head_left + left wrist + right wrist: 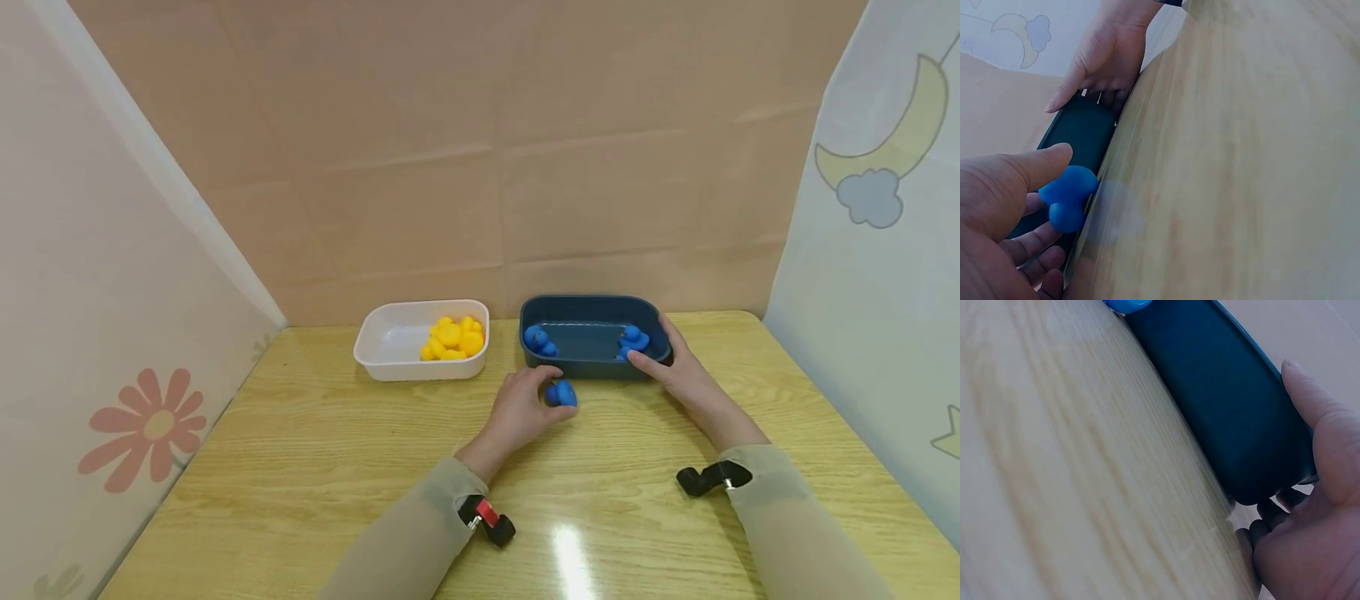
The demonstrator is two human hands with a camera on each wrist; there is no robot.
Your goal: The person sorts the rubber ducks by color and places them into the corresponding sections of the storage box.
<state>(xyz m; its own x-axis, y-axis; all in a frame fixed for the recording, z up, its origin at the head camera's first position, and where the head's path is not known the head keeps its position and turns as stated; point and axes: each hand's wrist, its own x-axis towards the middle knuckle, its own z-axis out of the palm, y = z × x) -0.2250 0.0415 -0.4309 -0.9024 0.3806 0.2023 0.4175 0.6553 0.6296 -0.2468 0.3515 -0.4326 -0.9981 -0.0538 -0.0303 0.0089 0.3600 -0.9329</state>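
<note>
On the table, just in front of a dark blue bin (pixel 592 369), a small blue rubber duck (pixel 562 393) lies tipped over. My left hand (pixel 522 408) is around this duck, thumb on its near side and index finger beyond it, with a small gap showing at the index fingertip. In the left wrist view the thumb is right at the upper side of the duck (pixel 1071 190), and the other fingers are spread loosely. My right hand (pixel 693 382) grips the right end of the bin, thumb at the rim. Several blue ducks (pixel 633 337) lie inside the bin, at both ends.
Left of the dark bin stands a white bin (pixel 405 372) with several yellow ducks (pixel 452 337) at its right side. A tan backdrop (pixel 495 167) rises behind the wooden table (pixel 315 467). Patterned cloth walls (pixel 862 275) stand at both sides.
</note>
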